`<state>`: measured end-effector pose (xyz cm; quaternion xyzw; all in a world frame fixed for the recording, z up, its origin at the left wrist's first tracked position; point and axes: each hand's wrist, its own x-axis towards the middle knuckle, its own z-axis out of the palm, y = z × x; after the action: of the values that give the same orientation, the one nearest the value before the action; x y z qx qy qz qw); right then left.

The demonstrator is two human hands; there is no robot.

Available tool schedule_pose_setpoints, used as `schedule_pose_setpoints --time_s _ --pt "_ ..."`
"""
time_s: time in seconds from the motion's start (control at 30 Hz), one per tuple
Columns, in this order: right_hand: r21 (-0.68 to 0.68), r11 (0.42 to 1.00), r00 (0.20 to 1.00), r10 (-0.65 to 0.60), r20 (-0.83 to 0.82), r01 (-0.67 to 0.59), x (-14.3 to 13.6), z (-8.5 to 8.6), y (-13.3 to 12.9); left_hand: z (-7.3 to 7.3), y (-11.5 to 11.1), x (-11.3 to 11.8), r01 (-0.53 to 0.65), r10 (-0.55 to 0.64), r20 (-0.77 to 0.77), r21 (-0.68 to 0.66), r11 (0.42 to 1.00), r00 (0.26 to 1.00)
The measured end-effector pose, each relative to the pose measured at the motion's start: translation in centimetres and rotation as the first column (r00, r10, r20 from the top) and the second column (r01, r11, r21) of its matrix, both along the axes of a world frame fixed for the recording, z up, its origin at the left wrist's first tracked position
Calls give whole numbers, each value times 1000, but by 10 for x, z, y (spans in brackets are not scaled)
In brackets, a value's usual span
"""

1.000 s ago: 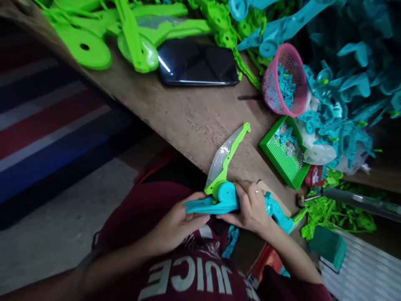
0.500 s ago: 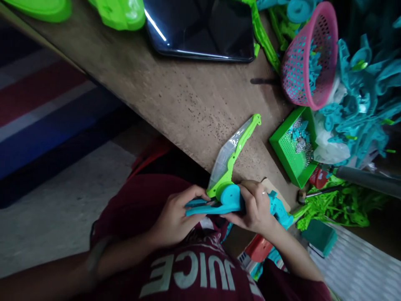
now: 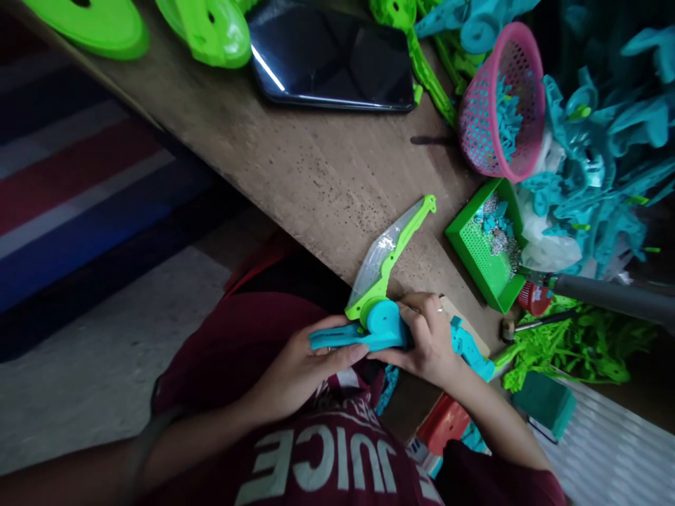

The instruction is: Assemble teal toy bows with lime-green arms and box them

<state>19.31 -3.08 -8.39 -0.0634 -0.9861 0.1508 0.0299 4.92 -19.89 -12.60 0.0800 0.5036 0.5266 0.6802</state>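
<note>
A teal plastic piece [image 3: 387, 320] with a round end lies between my two hands, joined to a lime-green arm [image 3: 390, 263] that has a clear plastic blade-like sheet [image 3: 377, 256] along it. My left hand [image 3: 300, 362] is closed on the long teal part, thumb on its near side and fingers behind it. My right hand [image 3: 427, 337], with a ring on one finger, grips the same teal piece near its round end. The green arm sticks out over the table, angled up and to the right.
A black phone-like device [image 3: 332, 60] lies on the wooden table [image 3: 295, 169]. To the right are a pink basket [image 3: 474, 126] of teal bits, a green tray [image 3: 474, 260] with small metal parts, teal pieces [image 3: 590, 161], green pieces [image 3: 580, 344] and a grey bar [image 3: 612, 295].
My left thumb has moved right and up onto the teal piece's near side, and the piece has tilted a little. The view has shifted slightly, so the table things sit lower and further left.
</note>
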Motion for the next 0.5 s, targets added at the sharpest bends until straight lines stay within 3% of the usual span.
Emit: schedule_pose_setpoints --time_s 0.17,0.23,0.27,0.3,0.37,0.43,0.47,0.5 --pt "8 1000 1000 -14 -4 14 4 0 -1 7 2 11 -144 148 114 -43 989 982" --pt "-139 989 998 -51 49 57 0 7 4 10 3 15 -194 202 119 -76 978 972" --pt "-269 957 992 -89 94 111 -3 10 7 11 4 16 -218 228 119 -93 971 966" --pt "-417 888 978 -143 150 194 -9 14 10 13 4 17 -240 253 119 -108 965 960" --pt "-658 643 920 -264 290 393 -23 18 18 18 4 17 -266 280 114 -120 956 953" --pt "-765 380 850 -323 416 519 -41 17 23 21 2 17 -262 271 93 -100 960 958" --pt "-788 286 831 -313 460 545 -50 16 25 22 1 18 -253 260 86 -83 964 962" --pt "-804 227 829 -268 491 549 -58 14 27 23 0 18 -247 252 82 -68 967 964"
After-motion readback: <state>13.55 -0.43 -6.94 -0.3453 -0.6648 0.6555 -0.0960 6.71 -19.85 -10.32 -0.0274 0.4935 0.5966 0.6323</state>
